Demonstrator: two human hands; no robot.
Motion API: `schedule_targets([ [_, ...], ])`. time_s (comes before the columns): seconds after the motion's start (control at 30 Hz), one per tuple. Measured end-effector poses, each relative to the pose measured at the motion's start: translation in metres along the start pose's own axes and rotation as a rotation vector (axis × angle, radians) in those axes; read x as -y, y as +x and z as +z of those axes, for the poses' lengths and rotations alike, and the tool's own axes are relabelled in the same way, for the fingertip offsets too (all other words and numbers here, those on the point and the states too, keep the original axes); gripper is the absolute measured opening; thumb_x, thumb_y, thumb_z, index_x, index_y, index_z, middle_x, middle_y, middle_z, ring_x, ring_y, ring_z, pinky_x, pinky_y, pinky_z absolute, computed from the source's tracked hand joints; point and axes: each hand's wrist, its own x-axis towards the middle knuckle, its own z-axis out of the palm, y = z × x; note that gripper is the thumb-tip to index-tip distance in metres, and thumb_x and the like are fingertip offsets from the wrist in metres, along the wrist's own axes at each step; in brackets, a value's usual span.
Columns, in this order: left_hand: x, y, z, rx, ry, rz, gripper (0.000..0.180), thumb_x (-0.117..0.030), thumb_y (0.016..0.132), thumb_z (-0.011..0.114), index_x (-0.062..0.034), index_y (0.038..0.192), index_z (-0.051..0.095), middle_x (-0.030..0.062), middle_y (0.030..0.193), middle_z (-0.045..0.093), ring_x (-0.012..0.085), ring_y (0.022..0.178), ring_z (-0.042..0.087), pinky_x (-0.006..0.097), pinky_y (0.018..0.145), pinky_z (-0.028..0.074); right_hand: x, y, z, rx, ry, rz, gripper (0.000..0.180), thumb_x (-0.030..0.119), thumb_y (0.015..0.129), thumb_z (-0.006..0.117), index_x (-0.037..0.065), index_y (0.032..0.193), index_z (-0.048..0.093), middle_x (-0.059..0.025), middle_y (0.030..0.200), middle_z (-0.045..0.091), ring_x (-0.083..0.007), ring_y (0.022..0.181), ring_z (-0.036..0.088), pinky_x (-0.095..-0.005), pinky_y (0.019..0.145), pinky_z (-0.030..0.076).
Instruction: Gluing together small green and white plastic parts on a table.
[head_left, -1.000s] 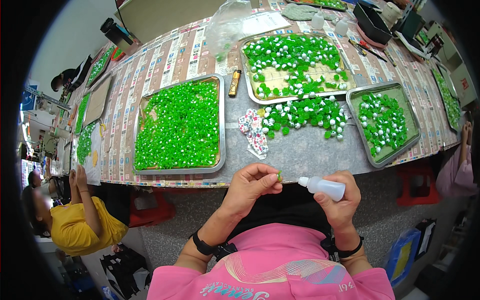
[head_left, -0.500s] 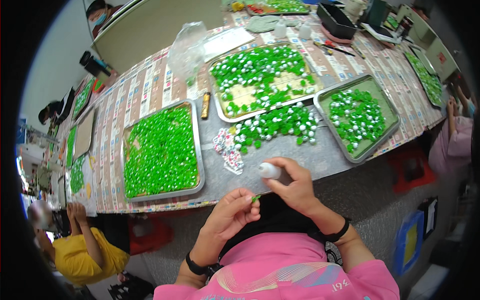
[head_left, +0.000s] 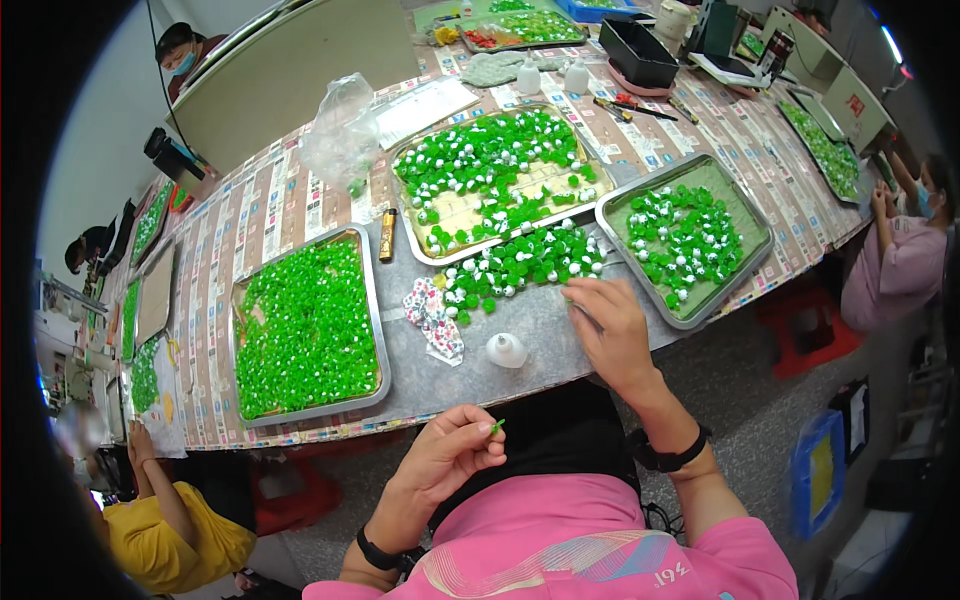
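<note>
Tiny green piece (head_left: pixel 497 427) between left fingers (head_left: pixel 484 433)

On the counter (head_left: pixel 300 205) a small bottle (head_left: pixel 506 350) stands near the front edge, with a loose heap of pieces (head_left: pixel 520 268) at its 12 o'clock. A tray (head_left: pixel 305 330) lies at its 9 o'clock and another tray (head_left: pixel 688 236) at its 2 o'clock. A third tray (head_left: pixel 495 180) lies behind the heap, and a lighter (head_left: pixel 387 235) lies between it and the 9 o'clock tray.

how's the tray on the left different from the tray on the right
The left tray is packed edge to edge with plain green pieces; the right tray holds fewer green pieces with white showing on them, and its green lining shows between them. The right hand rests beside the right tray; neither hand touches the left tray. Both are rectangular metal trays on the same table.
</note>
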Motion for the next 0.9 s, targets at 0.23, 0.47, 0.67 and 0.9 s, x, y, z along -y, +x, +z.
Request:
schedule_targets([
  [0.23, 0.001, 0.001, 0.004, 0.010, 0.010, 0.034, 0.008, -0.004, 0.088, 0.059, -0.0019, 0.096, 0.059, 0.0091, 0.089, 0.064, 0.0169, 0.078, 0.065, 0.030, 0.073, 0.057, -0.006, 0.002, 0.011, 0.064, 0.012, 0.085, 0.018, -0.001, 0.074, 0.067, 0.004, 0.092, 0.067, -0.0095, 0.088, 0.059, -0.0244, 0.079, 0.057, -0.0317, 0.067, 0.047],
  [0.47, 0.000, 0.000, 0.011, -0.067, 0.058, 0.122, 0.009, -0.001, 0.088, 0.059, -0.0019, 0.097, 0.059, 0.0093, 0.091, 0.064, 0.0178, 0.080, 0.065, 0.031, 0.074, 0.057, 0.026, -0.023, -0.005, 0.215, 0.775, 0.479, 0.017, 0.000, 0.076, 0.072, 0.003, 0.092, 0.068, -0.0028, 0.092, 0.058, -0.0094, 0.081, 0.058, -0.0214, 0.069, 0.047],
  [0.67, 0.007, 0.004, 0.012, -0.058, 0.073, 0.179, 0.011, -0.001, 0.087, 0.061, -0.0006, 0.099, 0.061, 0.0104, 0.092, 0.065, 0.0187, 0.079, 0.067, 0.031, 0.073, 0.058, 0.052, -0.050, -0.007, 0.434, 1.169, 0.727, 0.018, 0.002, 0.079, 0.071, 0.000, 0.096, 0.066, -0.0021, 0.094, 0.060, -0.0100, 0.086, 0.060, -0.0221, 0.077, 0.050],
  [0.9, 0.009, 0.006, 0.009, -0.065, 0.138, 0.218, 0.016, -0.004, 0.087, 0.062, 0.0013, 0.102, 0.061, 0.0104, 0.091, 0.066, 0.0177, 0.080, 0.067, 0.028, 0.072, 0.058, 0.060, -0.049, -0.004, 0.490, 1.239, 0.820, 0.021, 0.003, 0.082, 0.069, -0.003, 0.102, 0.064, -0.0073, 0.096, 0.065, -0.0131, 0.090, 0.063, -0.0246, 0.081, 0.052],
])
